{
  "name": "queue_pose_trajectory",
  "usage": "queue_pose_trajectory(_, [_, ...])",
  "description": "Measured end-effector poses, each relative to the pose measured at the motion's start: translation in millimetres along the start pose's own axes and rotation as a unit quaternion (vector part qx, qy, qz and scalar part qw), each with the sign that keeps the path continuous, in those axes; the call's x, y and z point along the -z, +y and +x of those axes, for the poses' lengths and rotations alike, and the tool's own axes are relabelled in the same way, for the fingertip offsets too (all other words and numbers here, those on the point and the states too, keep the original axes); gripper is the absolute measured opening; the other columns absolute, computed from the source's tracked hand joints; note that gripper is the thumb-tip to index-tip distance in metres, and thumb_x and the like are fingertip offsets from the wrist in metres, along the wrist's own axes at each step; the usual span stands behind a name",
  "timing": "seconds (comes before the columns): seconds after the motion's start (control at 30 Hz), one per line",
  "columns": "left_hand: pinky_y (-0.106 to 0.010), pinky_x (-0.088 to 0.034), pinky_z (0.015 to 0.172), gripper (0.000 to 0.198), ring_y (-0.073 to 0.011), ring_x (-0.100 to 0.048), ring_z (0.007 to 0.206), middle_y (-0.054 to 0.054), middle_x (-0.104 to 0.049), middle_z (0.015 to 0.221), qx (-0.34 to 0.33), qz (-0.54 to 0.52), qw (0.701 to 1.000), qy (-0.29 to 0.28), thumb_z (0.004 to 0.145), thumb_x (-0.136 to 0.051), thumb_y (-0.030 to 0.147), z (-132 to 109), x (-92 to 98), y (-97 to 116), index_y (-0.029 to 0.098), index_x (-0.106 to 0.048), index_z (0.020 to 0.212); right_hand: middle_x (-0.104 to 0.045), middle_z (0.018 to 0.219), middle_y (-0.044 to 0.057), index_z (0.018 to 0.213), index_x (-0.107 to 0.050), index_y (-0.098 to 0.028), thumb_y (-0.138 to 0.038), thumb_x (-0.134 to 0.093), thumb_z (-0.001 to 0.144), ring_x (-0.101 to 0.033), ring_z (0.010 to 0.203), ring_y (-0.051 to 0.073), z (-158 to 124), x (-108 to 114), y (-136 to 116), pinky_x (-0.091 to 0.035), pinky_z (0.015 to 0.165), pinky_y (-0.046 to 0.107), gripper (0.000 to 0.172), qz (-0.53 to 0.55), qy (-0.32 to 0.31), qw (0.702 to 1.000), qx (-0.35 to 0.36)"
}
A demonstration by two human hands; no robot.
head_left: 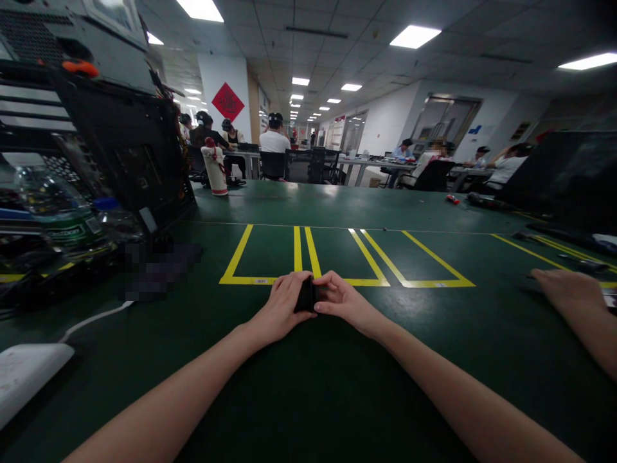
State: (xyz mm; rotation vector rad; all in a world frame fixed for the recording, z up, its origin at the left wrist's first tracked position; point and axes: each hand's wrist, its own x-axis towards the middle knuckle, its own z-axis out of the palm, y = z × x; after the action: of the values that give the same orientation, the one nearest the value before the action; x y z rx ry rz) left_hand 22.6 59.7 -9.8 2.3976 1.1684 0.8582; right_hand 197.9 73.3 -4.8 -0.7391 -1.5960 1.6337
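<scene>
A small black box-like object (pixel 305 296) is between my two hands, just over the green table in front of me. My left hand (pixel 284 302) wraps round its left side, fingers over the top and thumb along the lower edge. At its right edge, the curved fingers and thumb of my right hand (pixel 343 301) close in against it. Much of the object is hidden by my fingers, so its exact kind cannot be made out. Yellow tape outlines (pixel 351 282) lie on the table just beyond both hands.
At left are an open black computer case (pixel 135 154), plastic bottles (pixel 55 206) and a white power strip (pixel 33 373) with a cable. A white cylindrical container (pixel 215 168) stands farther back. Another person's hand (pixel 566 292) rests at right, near a dark monitor (pixel 571 183).
</scene>
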Motion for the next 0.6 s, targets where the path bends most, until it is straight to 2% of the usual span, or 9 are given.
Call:
queue_pose_trajectory(0.13, [-0.044, -0.031, 0.093, 0.056, -0.0237, -0.037, 0.111, -0.004, -0.039, 0.119, -0.004, 0.0, 1.0, 0.001, 0.07, -0.06, 0.024, -0.1, 3.0, 2.9, 0.027, -0.027, 0.116, -0.052, 0.095, 0.001, 0.087, -0.048, -0.02, -0.021, -0.061, 0.067, -0.053, 0.093, 0.014, 0.3, -2.5, 1.2, -0.042, 0.082, 0.033, 0.023, -0.017, 0.043, 0.999, 0.009])
queue_pose_trajectory(0.27, [-0.045, -0.03, 0.093, 0.055, -0.0238, -0.038, 0.111, -0.004, -0.039, 0.119, -0.007, 0.001, 1.0, -0.008, 0.071, -0.059, 0.024, -0.1, 5.6, 4.7, 0.028, -0.027, 0.117, -0.052, 0.099, 0.002, 0.093, -0.048, -0.021, -0.024, -0.059, 0.069, -0.052, 0.095, 0.016, 0.2, -4.3, 1.6, -0.041, 0.086, 0.036, 0.027, -0.049, 0.067, 0.996, 0.01])
queue_pose_trajectory(0.37, [-0.044, -0.031, 0.093, 0.056, -0.0236, -0.038, 0.111, -0.004, -0.04, 0.118, -0.006, 0.001, 1.0, -0.001, 0.07, -0.059, 0.024, 0.3, 3.2, 3.0, 0.026, -0.027, 0.116, -0.051, 0.102, 0.003, 0.097, -0.048, -0.021, -0.025, -0.057, 0.071, -0.051, 0.097, 0.016, -0.1, -3.8, 1.6, -0.039, 0.088, 0.036, 0.028, -0.066, 0.065, 0.996, 0.008])
queue_pose_trajectory(0.5, [-0.043, -0.03, 0.093, 0.058, -0.0239, -0.038, 0.109, -0.005, -0.041, 0.116, -0.01, 0.006, 1.0, 0.017, 0.069, -0.061, 0.024, 0.7, -1.9, -0.8, 0.025, -0.028, 0.116, -0.051, 0.098, 0.001, 0.092, -0.046, -0.021, -0.022, -0.061, 0.067, -0.052, 0.094, 0.015, 0.1, -2.1, 3.3, -0.041, 0.084, 0.033, 0.029, -0.031, 0.031, 0.999, 0.014])
queue_pose_trajectory(0.6, [-0.042, -0.03, 0.093, 0.058, -0.023, -0.038, 0.109, -0.005, -0.041, 0.115, -0.016, 0.01, 1.0, 0.02, 0.069, -0.061, 0.023, 1.1, -3.2, -2.0, 0.024, -0.028, 0.116, -0.052, 0.094, 0.0, 0.089, -0.047, -0.021, -0.023, -0.061, 0.068, -0.053, 0.09, 0.013, 0.5, -1.9, 4.7, -0.041, 0.082, 0.031, 0.025, -0.022, 0.041, 0.999, 0.019])
